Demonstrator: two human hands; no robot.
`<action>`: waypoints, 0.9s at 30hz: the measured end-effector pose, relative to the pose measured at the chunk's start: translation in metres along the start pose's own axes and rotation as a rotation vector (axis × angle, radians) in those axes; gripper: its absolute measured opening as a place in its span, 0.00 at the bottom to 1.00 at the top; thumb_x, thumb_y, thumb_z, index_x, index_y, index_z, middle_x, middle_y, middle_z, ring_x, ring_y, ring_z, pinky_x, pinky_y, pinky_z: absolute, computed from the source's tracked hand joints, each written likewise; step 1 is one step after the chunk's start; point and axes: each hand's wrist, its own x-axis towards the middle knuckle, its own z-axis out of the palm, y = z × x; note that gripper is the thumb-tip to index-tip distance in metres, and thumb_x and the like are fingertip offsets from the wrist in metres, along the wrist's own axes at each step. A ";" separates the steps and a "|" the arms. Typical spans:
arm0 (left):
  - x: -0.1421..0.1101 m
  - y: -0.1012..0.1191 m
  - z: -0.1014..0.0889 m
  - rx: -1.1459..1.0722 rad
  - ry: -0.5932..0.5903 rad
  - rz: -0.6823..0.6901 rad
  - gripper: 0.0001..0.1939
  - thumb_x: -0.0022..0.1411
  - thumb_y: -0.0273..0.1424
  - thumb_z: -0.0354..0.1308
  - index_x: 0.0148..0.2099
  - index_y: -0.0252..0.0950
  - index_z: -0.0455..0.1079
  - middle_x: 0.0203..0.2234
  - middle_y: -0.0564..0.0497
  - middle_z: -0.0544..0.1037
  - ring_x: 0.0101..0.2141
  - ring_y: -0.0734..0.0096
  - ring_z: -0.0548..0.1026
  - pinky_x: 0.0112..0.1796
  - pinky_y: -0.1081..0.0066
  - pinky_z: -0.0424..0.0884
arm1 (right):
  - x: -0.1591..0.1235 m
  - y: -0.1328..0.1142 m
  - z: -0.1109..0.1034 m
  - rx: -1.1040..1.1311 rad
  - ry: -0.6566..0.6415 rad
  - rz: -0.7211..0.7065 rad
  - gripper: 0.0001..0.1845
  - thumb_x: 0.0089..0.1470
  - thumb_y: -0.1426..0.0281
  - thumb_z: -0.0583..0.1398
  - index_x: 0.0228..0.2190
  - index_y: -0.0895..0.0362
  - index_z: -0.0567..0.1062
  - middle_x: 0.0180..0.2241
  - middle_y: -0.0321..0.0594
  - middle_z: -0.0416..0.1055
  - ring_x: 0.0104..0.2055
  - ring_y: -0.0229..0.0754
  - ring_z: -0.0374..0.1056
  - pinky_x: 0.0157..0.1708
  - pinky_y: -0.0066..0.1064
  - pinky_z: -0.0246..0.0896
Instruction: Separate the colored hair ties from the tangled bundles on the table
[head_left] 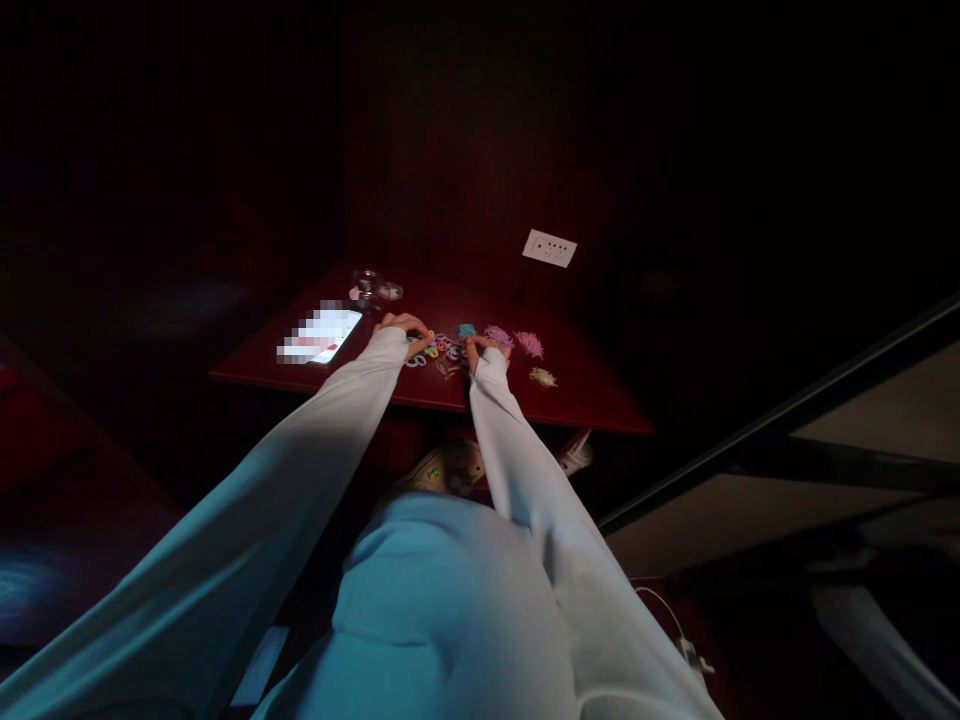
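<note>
A loose heap of small coloured rings, like little hair ties, lies near the front of the dark red table. At the heap's left side is my left hand, fingers bent and closed down toward the rings. My right hand is on the other side, its fingertips pinched together. What either hand grips is too small to make out. Past my right hand lie separate piles of thin pieces: a teal pile, a purple pile, a pink pile and a cream pile.
A lit phone lies left of my left hand. Behind it stands a clear container beside a round clear lid. A white socket plate is on the back wall. A charger with a cable lies low on the right.
</note>
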 end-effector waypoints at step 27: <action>0.006 -0.009 0.008 -0.048 -0.047 0.051 0.09 0.65 0.39 0.61 0.38 0.43 0.81 0.45 0.50 0.85 0.47 0.58 0.75 0.53 0.59 0.68 | -0.031 -0.007 -0.022 -0.021 -0.150 -0.085 0.23 0.73 0.56 0.55 0.38 0.45 0.89 0.54 0.36 0.77 0.59 0.49 0.60 0.60 0.40 0.51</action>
